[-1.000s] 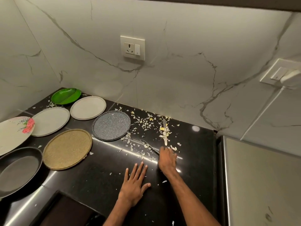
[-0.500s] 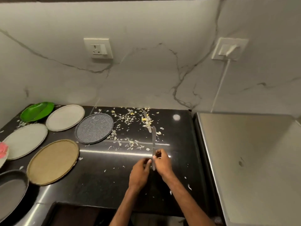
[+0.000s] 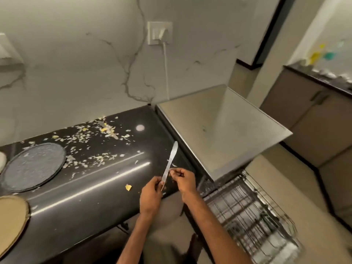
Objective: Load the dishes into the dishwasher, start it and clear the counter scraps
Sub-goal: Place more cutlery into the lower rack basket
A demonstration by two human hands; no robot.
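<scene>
Silver metal table knife (image 3: 169, 164) sits in both grips: the left grip (image 3: 151, 195) pinches the lower end of the handle between thumb and curled fingers. The right grip (image 3: 184, 180) closes its fingertips (image 3: 172, 171) on the handle just above, so neither one is spread at all. The blade points up and away, tilted a little to the right, clear of any surface.

A second ago the left grip lay flat and spread on the glossy black counter (image 3: 95, 189) while the right reached for the cutlery lying there. Half a second ago the two met on the knife, low over the counter. Since then the knife has come up and across, and it now hangs near the counter's right edge. The view has swung with it. To the right of the grips and below them the pulled-out wire dishwasher rack (image 3: 247, 212) now shows, under the steel-grey dishwasher top (image 3: 219, 130).

My reading is that the knife is on its way to that rack, with only a short carry right and down left to make. The rest of the job looks untouched. Just left of the grips lies a loose yellow scrap (image 3: 128, 187). Farther left are the scatter of pale food scraps (image 3: 89, 141), the round speckled grey plate (image 3: 32, 166) and the round tan plate (image 3: 10, 218), all on the counter.
</scene>
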